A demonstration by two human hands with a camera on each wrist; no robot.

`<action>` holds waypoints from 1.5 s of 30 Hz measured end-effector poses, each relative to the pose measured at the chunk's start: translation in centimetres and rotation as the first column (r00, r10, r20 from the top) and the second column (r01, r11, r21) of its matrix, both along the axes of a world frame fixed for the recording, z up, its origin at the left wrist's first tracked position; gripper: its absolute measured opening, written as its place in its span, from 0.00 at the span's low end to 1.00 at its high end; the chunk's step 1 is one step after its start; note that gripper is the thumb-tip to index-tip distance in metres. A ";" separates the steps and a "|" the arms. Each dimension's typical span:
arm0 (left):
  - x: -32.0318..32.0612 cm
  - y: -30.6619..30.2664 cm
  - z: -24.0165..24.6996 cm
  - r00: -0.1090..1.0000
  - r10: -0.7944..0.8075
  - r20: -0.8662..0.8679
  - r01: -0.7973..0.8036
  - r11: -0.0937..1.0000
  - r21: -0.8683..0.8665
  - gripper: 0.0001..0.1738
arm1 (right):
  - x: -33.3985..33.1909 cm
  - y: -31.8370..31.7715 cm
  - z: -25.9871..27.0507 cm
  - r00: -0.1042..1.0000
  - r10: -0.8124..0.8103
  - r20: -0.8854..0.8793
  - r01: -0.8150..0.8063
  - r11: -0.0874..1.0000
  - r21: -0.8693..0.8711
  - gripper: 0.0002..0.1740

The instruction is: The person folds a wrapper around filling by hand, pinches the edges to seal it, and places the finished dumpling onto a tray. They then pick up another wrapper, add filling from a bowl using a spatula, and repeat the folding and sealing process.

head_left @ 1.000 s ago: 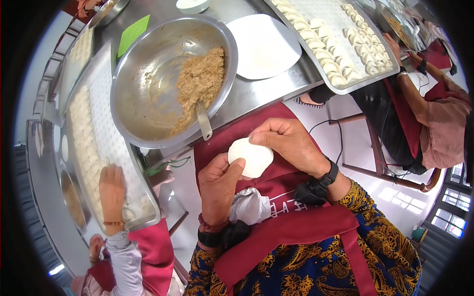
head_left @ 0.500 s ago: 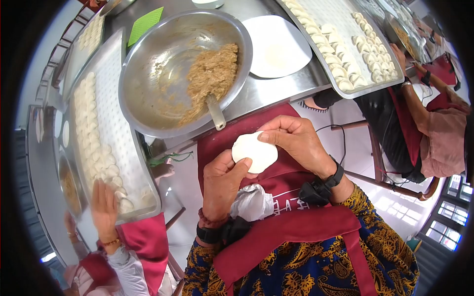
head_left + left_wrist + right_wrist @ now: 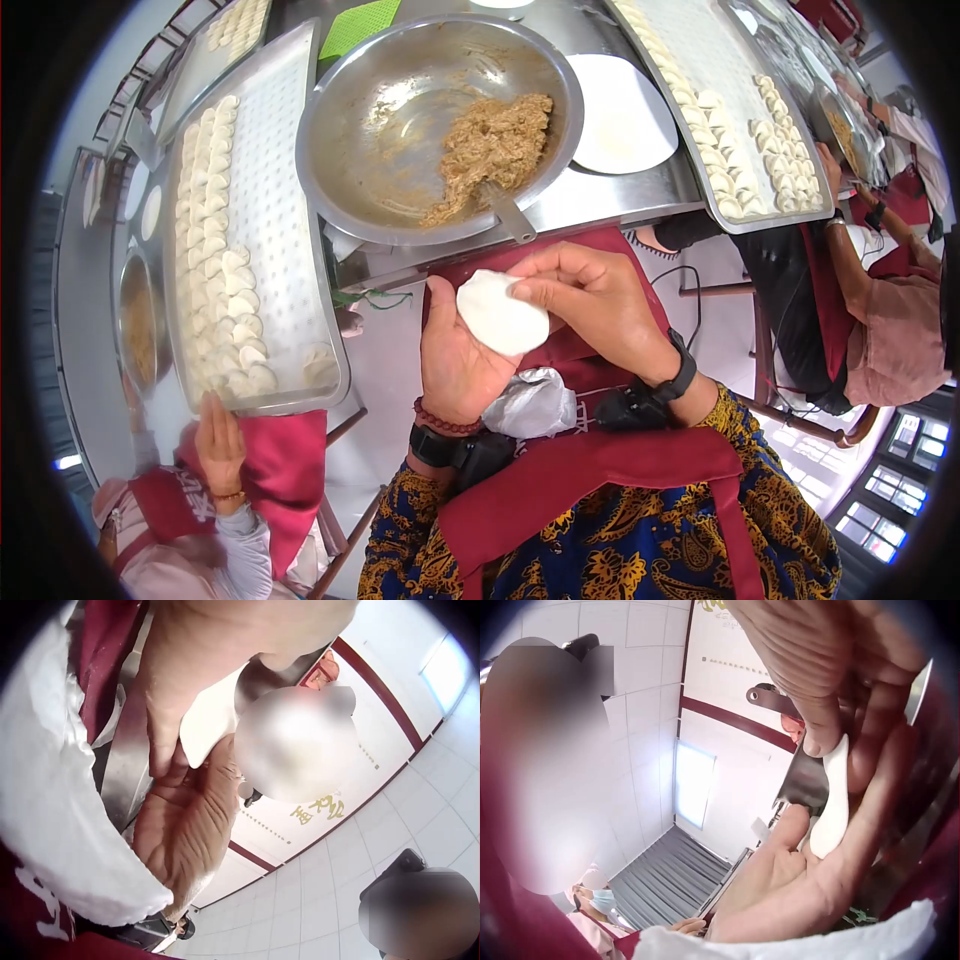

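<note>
A round white dumpling wrapper (image 3: 500, 315) lies over the fingers of my left hand (image 3: 460, 372), which is palm up with the thumb standing off to the side. My right hand (image 3: 605, 305) pinches the wrapper's upper right edge between thumb and fingers. Seen edge-on in the right wrist view, the wrapper (image 3: 832, 806) bends slightly between the two hands. Just beyond them stands a large steel bowl (image 3: 345, 190) with brown filling (image 3: 495, 140) heaped on its right side. A spatula handle (image 3: 510, 215) leans out over the bowl's near rim.
On the left, a perforated tray (image 3: 285, 130) carries rows of dumplings; another person's hand (image 3: 220, 440) is at its near edge. A white plate (image 3: 625, 120) lies right of the bowl, beside a second dumpling tray (image 3: 740, 60). A green mat (image 3: 360, 25) lies behind the bowl.
My left hand has turned palm up and its thumb has come off the wrapper. My right hand keeps its pinch. The other person's hand has drawn back to the tray's near edge.
</note>
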State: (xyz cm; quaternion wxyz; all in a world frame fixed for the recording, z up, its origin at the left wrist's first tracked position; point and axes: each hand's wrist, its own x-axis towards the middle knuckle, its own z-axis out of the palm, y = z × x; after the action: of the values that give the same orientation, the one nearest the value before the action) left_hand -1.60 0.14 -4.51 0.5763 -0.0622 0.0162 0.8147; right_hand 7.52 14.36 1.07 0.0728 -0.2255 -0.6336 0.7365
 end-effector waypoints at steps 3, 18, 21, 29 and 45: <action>0.6 0.2 1.4 0.994 0.024 -0.106 -0.044 0.982 -0.186 0.34 | -0.4 0.1 -1.1 0.995 -0.039 0.088 0.020 0.977 0.210 0.10; -0.7 -0.7 3.0 0.938 -0.001 -0.346 -0.170 0.869 -0.464 0.20 | 0.0 2.7 -0.6 0.979 -0.185 -0.086 0.185 0.631 0.753 0.12; -0.9 -0.9 3.5 0.934 -0.017 -0.356 -0.175 0.849 -0.499 0.19 | -1.3 3.7 0.9 0.945 0.010 -0.326 0.306 0.322 0.896 0.16; -2.3 -1.2 4.7 0.903 -0.063 -0.425 -0.190 0.828 -0.528 0.20 | -4.8 4.8 1.7 0.942 0.264 -0.207 0.170 0.157 0.973 0.15; -3.2 -1.4 3.6 0.971 0.077 -0.225 -0.178 0.863 -0.474 0.24 | -4.3 10.2 3.9 0.947 0.050 -0.317 0.232 0.578 0.783 0.07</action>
State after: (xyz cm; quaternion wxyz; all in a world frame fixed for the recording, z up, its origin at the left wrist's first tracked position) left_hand -4.83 -1.21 -0.88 0.4819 -0.1258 0.2754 0.8223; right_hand 3.26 24.57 5.00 0.3026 -0.0835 -0.8675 0.3858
